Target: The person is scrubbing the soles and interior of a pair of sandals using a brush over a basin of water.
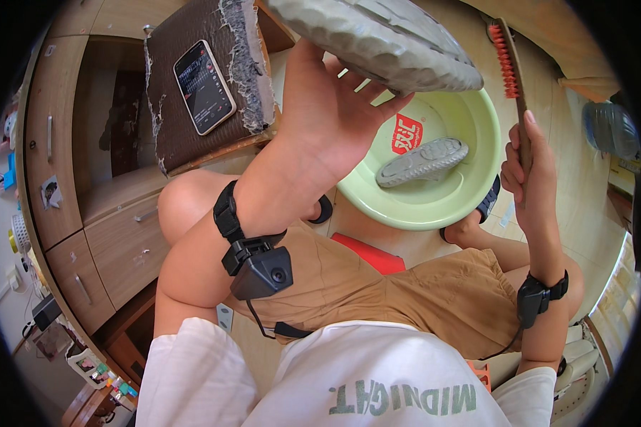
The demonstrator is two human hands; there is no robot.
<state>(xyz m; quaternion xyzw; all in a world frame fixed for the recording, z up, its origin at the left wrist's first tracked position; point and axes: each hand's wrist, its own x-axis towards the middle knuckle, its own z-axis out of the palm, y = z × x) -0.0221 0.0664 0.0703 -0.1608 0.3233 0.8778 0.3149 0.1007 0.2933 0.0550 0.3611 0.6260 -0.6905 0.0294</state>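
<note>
Raised close to the camera, a grey moulded slipper (374, 45) rests on the fingers of my left hand (331, 112). Its upper part runs out of the picture at the top. My right hand (531, 155) grips the wooden handle of a scrubbing brush (513, 69), held upright with its red bristles facing left. Below the slipper stands a pale green plastic basin (422, 205) on the floor between my feet. Inside it lies a second grey slipper (423, 163), beside a red printed mark on the basin's bottom.
A smartphone (204, 87) with its screen lit lies on a worn brown padded stool (171, 144) at the left. Wooden drawers (123, 240) stand beyond it. A red object (368, 253) shows between my legs. A large clear plastic bottle (610, 129) is at the far right.
</note>
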